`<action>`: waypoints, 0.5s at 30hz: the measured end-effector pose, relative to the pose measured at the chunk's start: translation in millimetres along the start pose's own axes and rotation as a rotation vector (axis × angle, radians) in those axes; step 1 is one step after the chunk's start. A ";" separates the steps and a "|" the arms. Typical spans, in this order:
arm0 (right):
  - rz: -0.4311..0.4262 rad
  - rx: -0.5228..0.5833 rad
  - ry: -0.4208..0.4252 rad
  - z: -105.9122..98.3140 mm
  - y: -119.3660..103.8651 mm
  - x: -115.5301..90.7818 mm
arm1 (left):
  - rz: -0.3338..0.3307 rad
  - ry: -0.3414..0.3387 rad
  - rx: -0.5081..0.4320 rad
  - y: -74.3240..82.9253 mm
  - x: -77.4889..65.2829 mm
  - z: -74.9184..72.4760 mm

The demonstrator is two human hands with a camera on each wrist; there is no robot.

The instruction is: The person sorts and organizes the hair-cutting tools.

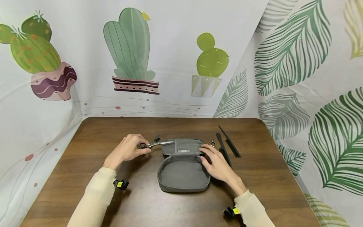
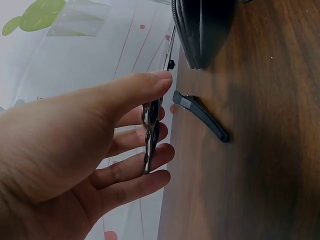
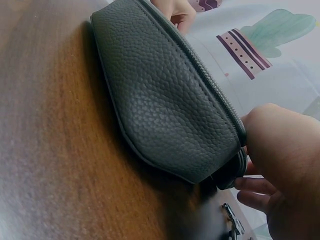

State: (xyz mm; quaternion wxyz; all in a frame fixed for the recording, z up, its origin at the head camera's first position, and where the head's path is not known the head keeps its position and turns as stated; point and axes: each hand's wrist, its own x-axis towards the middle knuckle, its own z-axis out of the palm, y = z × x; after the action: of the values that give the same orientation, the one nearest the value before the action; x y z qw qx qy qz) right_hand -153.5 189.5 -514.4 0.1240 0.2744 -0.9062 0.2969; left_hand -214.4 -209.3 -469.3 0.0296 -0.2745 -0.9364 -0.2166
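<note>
My left hand (image 1: pixel 129 148) grips a pair of silver scissors (image 1: pixel 162 143) near their finger loops, the thumb against the fingers. The blades point right, over the lid side of an opened grey zip case (image 1: pixel 183 183). In the left wrist view, the shiny scissor handles (image 2: pixel 148 127) lie across the fingers. A black hair clip (image 2: pixel 206 116) lies on the table just beyond that hand. My right hand (image 1: pixel 216 162) holds the case's right edge by the hinge, fingertips on the lid and thumb lower down. The right wrist view shows the case's pebbled outer wall (image 3: pixel 165 95) and zipper.
Right of the case lie another pair of scissors (image 1: pixel 212 143), a black comb (image 1: pixel 222 150) and a thin-tailed comb (image 1: pixel 233 147). The wooden table (image 1: pixel 93 151) ends at a printed cloth backdrop (image 1: pixel 175 63) behind.
</note>
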 end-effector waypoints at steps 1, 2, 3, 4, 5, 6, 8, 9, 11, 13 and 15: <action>0.002 0.001 -0.001 0.1 0.0 0.0 | 0.001 -0.006 -0.003 -0.4 0.5 0.1; 0.002 0.002 -0.001 -0.1 -0.1 0.2 | 0.003 -0.011 -0.004 -1.0 1.1 0.4; 0.003 0.003 -0.001 -0.3 -0.3 0.3 | 0.003 -0.016 -0.007 -1.3 1.6 0.5; 0.002 0.004 -0.001 -0.3 -0.4 0.3 | 0.004 -0.021 -0.007 -1.7 2.1 0.6; 0.002 0.005 0.001 0.0 -0.1 0.1 | 0.008 -0.025 -0.009 -2.5 2.7 0.8; 0.001 0.007 0.001 0.2 0.0 0.1 | 0.011 -0.029 -0.010 -3.1 3.0 1.1; 0.001 0.007 0.001 0.2 -0.1 0.2 | 0.017 -0.037 -0.012 -4.3 3.8 1.7; 0.001 0.007 0.002 0.4 -0.1 0.2 | 0.018 -0.040 -0.015 -5.1 4.3 2.0; 0.003 0.008 0.001 0.3 -0.2 0.3 | 0.025 -0.046 -0.022 -7.1 5.9 2.7; 0.004 0.007 0.001 0.1 -0.6 0.6 | 0.028 -0.052 -0.027 -8.5 8.1 3.3; 0.003 0.006 0.004 0.4 -0.4 0.5 | 0.030 -0.058 -0.033 -9.8 10.8 4.1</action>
State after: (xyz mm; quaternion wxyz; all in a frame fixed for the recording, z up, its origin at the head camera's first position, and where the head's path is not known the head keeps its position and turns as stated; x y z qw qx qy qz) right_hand -153.7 188.7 -514.4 0.1243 0.2729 -0.9054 0.3004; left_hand -228.5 -209.6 -474.9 0.0010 -0.2953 -0.9289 -0.2234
